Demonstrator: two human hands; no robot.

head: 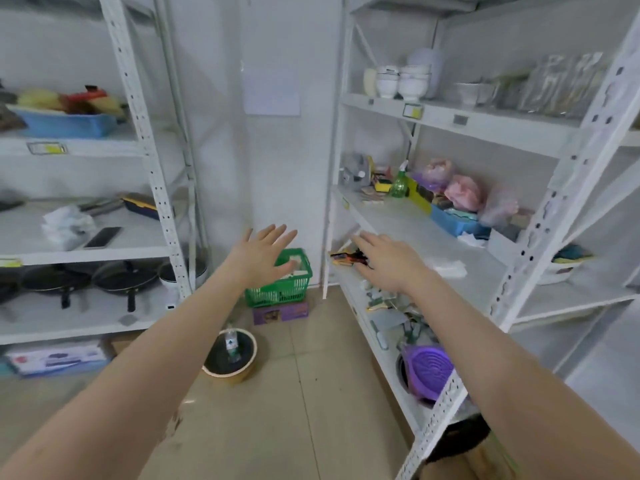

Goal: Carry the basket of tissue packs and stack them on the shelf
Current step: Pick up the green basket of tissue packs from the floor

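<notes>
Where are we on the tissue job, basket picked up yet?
Nothing looks done. The green basket sits on a purple box on the floor by the wall. Left hand and right hand are open and empty, stretched forward. Left: lift it, carry it, stack packs on the shelf.

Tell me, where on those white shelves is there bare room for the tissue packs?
The right-hand white metal rack's middle shelf is bare in front, between its front edge and the blue plastic tray. Behind, bags and a green spray bottle crowd it. The shelf below is cluttered.
</notes>
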